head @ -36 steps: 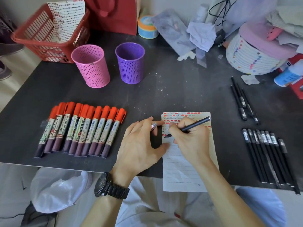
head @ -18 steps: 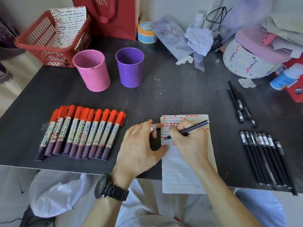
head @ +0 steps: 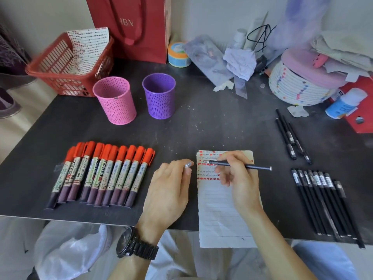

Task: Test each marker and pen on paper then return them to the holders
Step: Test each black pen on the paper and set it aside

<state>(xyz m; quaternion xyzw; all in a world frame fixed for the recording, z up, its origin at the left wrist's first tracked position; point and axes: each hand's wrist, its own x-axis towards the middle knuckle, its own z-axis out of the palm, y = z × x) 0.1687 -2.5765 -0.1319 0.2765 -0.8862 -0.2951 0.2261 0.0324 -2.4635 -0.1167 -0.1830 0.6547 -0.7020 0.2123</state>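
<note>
The right hand (head: 240, 178) pinches a black pen (head: 238, 165) over the marked paper (head: 222, 215), the left hand (head: 169, 188) holds its cap (head: 188, 165), and both cups (head: 115, 100) look empty.

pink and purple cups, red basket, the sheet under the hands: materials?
Pink cup and purple cup: thin perforated walls with a soft sheen, likely painted metal mesh, possibly plastic. Red basket: moulded plastic by its slotted lattice and thick glossy rim. Sheet: matte ruled paper, rough torn-looking edge, red marks near the top.
</note>
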